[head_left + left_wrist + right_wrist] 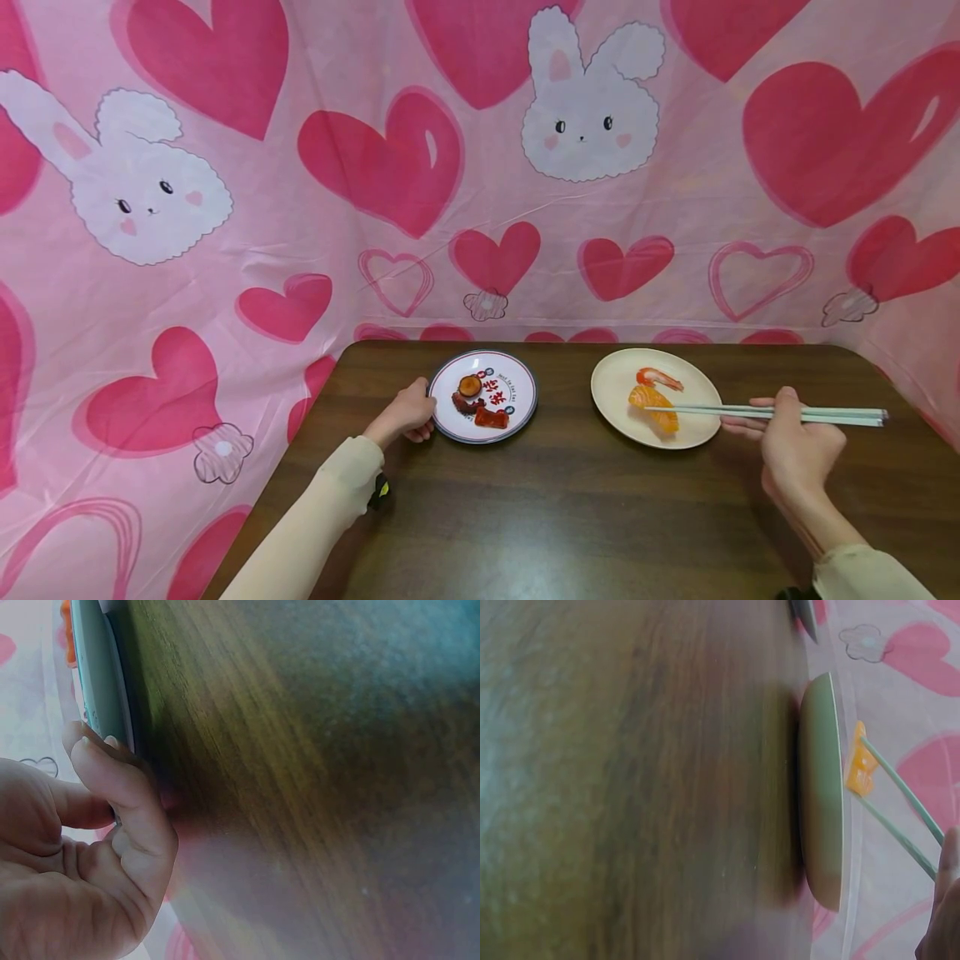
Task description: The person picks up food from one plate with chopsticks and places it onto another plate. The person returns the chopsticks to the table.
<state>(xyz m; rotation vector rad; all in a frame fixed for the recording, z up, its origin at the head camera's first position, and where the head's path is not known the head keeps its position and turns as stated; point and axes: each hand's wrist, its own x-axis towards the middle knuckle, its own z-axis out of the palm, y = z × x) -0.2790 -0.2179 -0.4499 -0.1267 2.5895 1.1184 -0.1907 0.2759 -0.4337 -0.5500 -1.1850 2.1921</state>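
The left hand (411, 410) is gripping the near-left edge of a white printed plate (450, 379), its fingers curling against the rim and its thumb lying close to them, leaving little gap. The plate is resting on the brown table (525, 517), extending to the right of these fingers. Three pieces of food are lying on it, all to the right of the left fingers: a round brown slice (470, 385), a dark reddish piece (465, 404) just below it, and a reddish-brown block (492, 417) nearer the plate's lower edge.

The right hand (797, 442) is holding a pair of pale green chopsticks (697, 409), its fingers bending around them while the thumb is pressing from above. The sticks are pointing leftward from the fingers, and their tips are pinching an orange piece of food (645, 395). That piece is hanging to the left of the right fingers, over a cream plate (611, 387); the right wrist view is showing it above the rim. A shrimp (660, 379) is lying on the cream plate, farther from the right fingers than the rim is.

Pale sleeves (322, 500) are covering both forearms, and a pink cloth (352, 83) with hearts and rabbits is hanging beyond both hands' fingers.
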